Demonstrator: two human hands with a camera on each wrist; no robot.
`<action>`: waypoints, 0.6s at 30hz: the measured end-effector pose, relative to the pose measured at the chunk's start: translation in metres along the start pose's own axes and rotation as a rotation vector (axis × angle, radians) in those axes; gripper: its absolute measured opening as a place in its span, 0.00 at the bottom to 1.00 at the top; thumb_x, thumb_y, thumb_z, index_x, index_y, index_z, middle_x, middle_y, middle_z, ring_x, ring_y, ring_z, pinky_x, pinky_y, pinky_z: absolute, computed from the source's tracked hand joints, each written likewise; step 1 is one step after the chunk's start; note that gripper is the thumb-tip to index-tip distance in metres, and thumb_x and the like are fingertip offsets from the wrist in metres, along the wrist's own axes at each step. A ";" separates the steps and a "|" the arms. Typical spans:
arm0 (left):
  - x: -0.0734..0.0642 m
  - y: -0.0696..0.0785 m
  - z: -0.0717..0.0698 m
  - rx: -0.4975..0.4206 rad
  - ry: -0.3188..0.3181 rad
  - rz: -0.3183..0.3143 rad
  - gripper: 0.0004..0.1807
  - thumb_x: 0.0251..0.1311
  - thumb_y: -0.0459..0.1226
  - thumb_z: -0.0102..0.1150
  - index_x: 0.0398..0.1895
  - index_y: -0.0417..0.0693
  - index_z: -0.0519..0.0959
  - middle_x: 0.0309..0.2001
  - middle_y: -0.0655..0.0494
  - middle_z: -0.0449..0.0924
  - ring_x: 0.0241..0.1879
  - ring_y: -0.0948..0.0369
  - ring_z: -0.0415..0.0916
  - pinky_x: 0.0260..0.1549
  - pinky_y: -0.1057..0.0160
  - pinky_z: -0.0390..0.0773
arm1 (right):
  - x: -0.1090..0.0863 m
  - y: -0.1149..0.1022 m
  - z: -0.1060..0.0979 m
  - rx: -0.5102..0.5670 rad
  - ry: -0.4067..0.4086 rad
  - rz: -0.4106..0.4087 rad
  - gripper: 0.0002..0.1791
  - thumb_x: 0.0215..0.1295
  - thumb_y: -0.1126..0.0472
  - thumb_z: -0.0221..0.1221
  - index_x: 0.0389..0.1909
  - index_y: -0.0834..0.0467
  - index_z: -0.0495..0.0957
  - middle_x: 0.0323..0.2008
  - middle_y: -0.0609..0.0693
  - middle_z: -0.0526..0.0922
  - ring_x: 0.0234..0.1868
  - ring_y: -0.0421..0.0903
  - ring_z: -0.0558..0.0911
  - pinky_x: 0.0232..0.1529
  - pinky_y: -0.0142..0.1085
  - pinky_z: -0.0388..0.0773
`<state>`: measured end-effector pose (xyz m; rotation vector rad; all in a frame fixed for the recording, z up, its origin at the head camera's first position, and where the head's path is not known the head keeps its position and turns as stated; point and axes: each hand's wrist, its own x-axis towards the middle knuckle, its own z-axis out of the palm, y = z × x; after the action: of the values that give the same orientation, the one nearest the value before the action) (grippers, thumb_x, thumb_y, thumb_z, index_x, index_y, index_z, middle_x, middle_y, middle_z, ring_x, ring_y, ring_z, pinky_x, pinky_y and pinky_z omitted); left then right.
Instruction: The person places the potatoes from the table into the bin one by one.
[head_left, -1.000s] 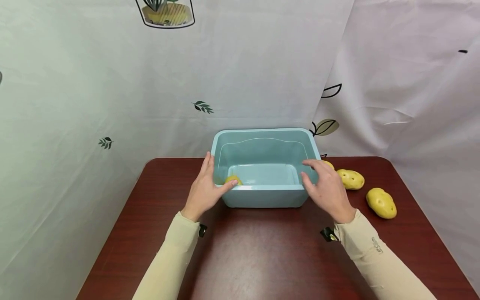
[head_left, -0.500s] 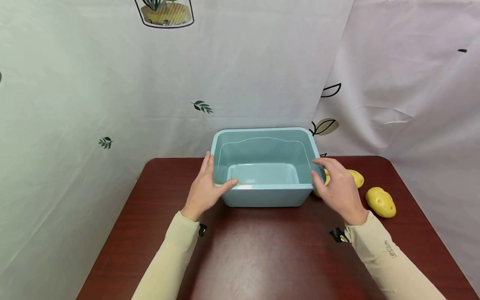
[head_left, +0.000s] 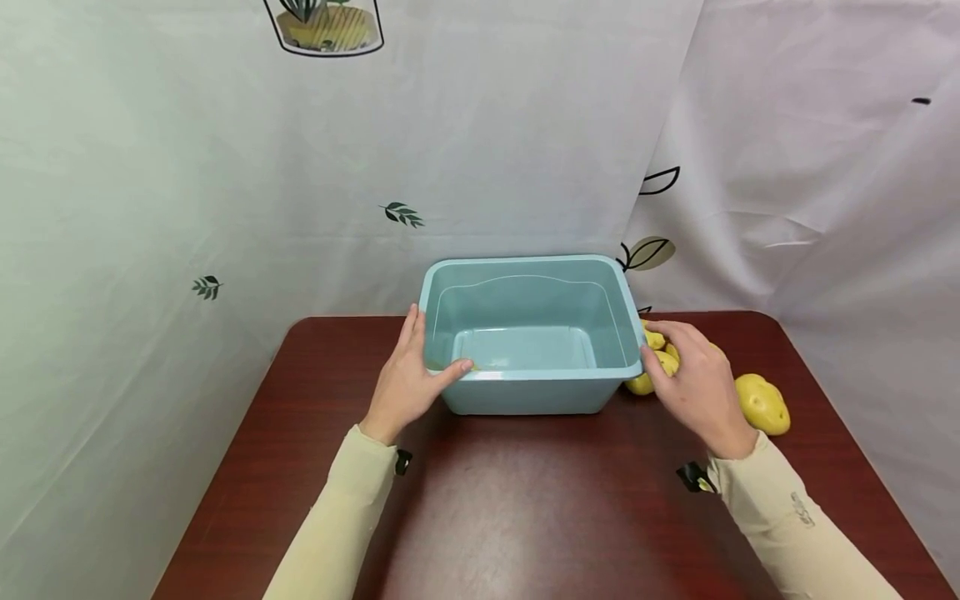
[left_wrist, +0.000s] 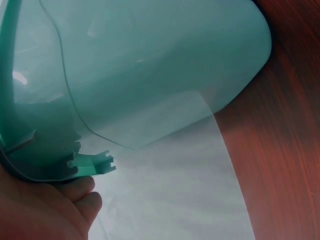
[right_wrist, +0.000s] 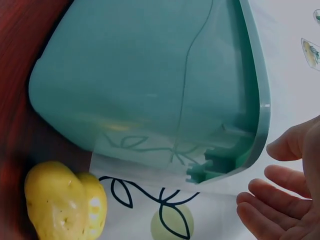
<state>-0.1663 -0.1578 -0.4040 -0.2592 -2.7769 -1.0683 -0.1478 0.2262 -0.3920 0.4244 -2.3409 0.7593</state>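
A light blue-green plastic bin (head_left: 532, 395) stands upright on the table. My left hand (head_left: 405, 385) grips its front left corner, thumb over the front rim and fingers along the outer left wall; in the left wrist view, curled fingers (left_wrist: 85, 192) sit just below the rim. At the right rim my right hand (head_left: 697, 382) is loosely spread, holding nothing; its thumb tip is very close to the rim, and whether they touch I cannot tell. Yellow potatoes (head_left: 642, 383) lie beside the bin's right wall, partly behind that hand. Inside, only a yellow sliver (head_left: 476, 367) shows past the left thumb.
Another potato (head_left: 762, 404) lies farther right on the dark red-brown table (head_left: 517, 500). A pale printed cloth (head_left: 525, 150) hangs right behind the bin. Dark wrist devices (head_left: 693, 477) sit under the sleeves.
My right hand has moved right, from over the bin's inside to outside its right rim. More potatoes show beside the bin. The yellow thing inside is now mostly hidden. My left hand keeps its place.
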 end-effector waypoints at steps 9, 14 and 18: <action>0.000 0.000 0.001 -0.004 0.002 0.000 0.63 0.55 0.70 0.61 0.81 0.42 0.45 0.81 0.59 0.33 0.77 0.53 0.51 0.61 0.44 0.71 | -0.011 0.012 -0.005 -0.024 0.021 0.018 0.18 0.58 0.68 0.68 0.50 0.68 0.81 0.48 0.62 0.83 0.45 0.59 0.81 0.42 0.54 0.77; 0.000 0.001 0.001 -0.003 0.001 0.003 0.63 0.55 0.70 0.60 0.81 0.42 0.45 0.81 0.59 0.33 0.77 0.53 0.50 0.61 0.44 0.71 | -0.019 0.018 -0.009 -0.037 0.015 0.045 0.18 0.58 0.68 0.68 0.50 0.66 0.81 0.47 0.61 0.82 0.44 0.59 0.82 0.42 0.53 0.76; 0.000 0.001 0.001 -0.003 0.003 0.002 0.63 0.55 0.70 0.60 0.81 0.42 0.45 0.81 0.59 0.33 0.77 0.54 0.49 0.61 0.44 0.70 | -0.025 0.023 -0.013 -0.055 0.013 0.065 0.19 0.58 0.69 0.68 0.51 0.65 0.81 0.48 0.61 0.83 0.41 0.58 0.82 0.37 0.52 0.75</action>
<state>-0.1665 -0.1562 -0.4041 -0.2599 -2.7717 -1.0722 -0.1341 0.2548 -0.4096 0.3203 -2.3677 0.7231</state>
